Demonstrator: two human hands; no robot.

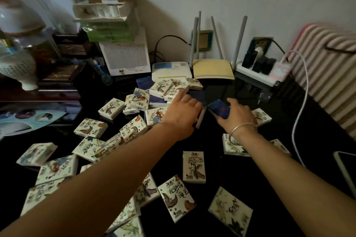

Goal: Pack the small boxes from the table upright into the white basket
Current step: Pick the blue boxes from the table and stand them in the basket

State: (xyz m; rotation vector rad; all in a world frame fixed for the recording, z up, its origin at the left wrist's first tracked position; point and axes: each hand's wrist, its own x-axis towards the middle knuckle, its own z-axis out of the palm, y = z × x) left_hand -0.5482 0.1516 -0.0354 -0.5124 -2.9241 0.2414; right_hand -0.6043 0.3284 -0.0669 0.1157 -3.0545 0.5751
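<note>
Several small white boxes with ink drawings (pixel 194 166) lie scattered flat over the dark table (pixel 256 175). My left hand (pixel 182 114) reaches into the heap at the middle. A thin box (pixel 200 120) stands on edge under its thumb side, and its fingers stretch over a box (pixel 174 90) behind. My right hand (pixel 238 116) grips a blue-faced box (pixel 219 108), lifted and tilted, just right of the left hand. A white container with a grid-patterned side (pixel 125 57) stands at the back; I cannot tell whether it is the basket.
At the back stand two routers (pixel 212 69) with antennas, a power strip (pixel 264 71) with plugs, and stacked cartons (pixel 107 17). A white cable (pixel 302 113) hangs at the right beside striped fabric (pixel 327 75). A white jar (pixel 17 67) stands at the left.
</note>
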